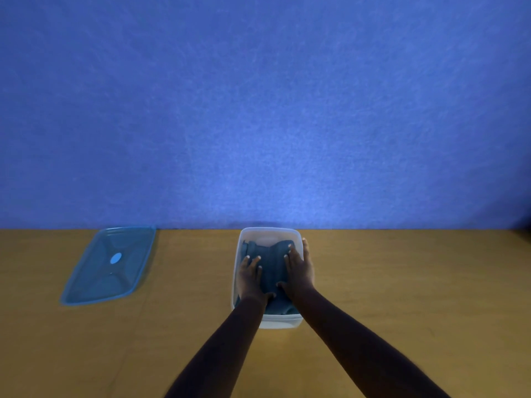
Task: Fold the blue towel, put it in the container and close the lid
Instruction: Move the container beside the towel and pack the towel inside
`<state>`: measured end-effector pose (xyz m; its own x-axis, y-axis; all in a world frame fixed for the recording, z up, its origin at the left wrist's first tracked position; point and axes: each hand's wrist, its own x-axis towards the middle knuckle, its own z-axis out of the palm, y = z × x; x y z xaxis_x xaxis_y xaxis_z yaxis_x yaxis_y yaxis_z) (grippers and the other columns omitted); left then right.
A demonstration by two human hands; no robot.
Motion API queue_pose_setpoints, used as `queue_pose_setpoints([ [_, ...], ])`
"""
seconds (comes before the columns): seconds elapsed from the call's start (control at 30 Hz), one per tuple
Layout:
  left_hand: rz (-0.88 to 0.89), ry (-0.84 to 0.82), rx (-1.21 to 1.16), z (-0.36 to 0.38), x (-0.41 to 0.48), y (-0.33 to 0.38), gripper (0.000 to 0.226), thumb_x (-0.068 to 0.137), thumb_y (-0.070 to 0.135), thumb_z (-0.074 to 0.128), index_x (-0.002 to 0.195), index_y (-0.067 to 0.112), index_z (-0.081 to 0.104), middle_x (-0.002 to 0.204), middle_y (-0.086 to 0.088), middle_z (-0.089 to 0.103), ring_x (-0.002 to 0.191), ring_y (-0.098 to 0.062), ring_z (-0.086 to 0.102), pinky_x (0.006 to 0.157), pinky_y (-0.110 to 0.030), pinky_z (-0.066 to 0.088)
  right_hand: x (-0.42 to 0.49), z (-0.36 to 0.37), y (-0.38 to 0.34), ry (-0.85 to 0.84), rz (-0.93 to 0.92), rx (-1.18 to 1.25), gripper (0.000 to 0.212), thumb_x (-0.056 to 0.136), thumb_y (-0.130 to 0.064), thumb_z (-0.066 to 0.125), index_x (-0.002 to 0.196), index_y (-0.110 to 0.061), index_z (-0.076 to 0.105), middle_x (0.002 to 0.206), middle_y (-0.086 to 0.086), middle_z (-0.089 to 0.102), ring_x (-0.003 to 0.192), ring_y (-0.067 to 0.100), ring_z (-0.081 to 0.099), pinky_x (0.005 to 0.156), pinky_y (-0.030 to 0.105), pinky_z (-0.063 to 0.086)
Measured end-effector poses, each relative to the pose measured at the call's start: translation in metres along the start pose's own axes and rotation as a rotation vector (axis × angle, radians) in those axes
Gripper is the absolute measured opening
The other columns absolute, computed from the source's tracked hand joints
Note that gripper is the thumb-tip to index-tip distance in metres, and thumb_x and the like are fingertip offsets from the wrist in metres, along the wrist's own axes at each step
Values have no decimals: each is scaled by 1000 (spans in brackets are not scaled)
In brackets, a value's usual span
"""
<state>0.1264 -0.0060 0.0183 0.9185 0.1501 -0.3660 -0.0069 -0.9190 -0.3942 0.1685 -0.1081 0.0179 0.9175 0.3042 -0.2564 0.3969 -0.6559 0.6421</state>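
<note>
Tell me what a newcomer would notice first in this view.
Two bare forearms reach in from the bottom edge, and the left hand and right hand press flat on the blue towel, which sits inside the white container at mid-table. Far to the left, the translucent blue lid lies alone on the wooden table, not yet on the container.

A dark, dusty-blue towel [271,271] with faint lengthwise ribbing shows inside a milky, translucent white container [270,229] at the far middle of a plain ochre-brown table [402,282]. At far left, a see-through teal-blue lid [94,280] carries a pale sky-blue oval [116,258] at its centre. Beyond, the wall [258,110] is a mottled periwinkle blue, paler and brighter just above the container.
</note>
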Motion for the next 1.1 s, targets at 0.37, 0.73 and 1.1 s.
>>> queue_pose_setpoints([
  [0.37,8,-12,17,7,1,2,78,95,56,15,149,6,-10,160,-10,-12,148,-19,-15,122,-39,-9,3,1,-8,-106,-17,-187,79,94,-60,9,149,-5,-3,161,7,2,148,21,-3,113,54,-15],
  [0.73,104,355,-317,-11,4,-26,52,97,32,31,144,10,28,155,-19,24,148,-30,7,120,-49,7,-13,-29,10,217,-58,684,58,97,-34,34,145,-3,23,152,14,30,146,26,17,116,59,3],
  [1.1,-254,670,-752,6,-16,-92,51,91,14,45,140,2,39,144,-22,43,138,-33,37,112,-42,31,-36,-94,-37,581,-263,1044,46,97,-15,33,140,1,35,148,19,36,142,25,28,118,33,19],
])
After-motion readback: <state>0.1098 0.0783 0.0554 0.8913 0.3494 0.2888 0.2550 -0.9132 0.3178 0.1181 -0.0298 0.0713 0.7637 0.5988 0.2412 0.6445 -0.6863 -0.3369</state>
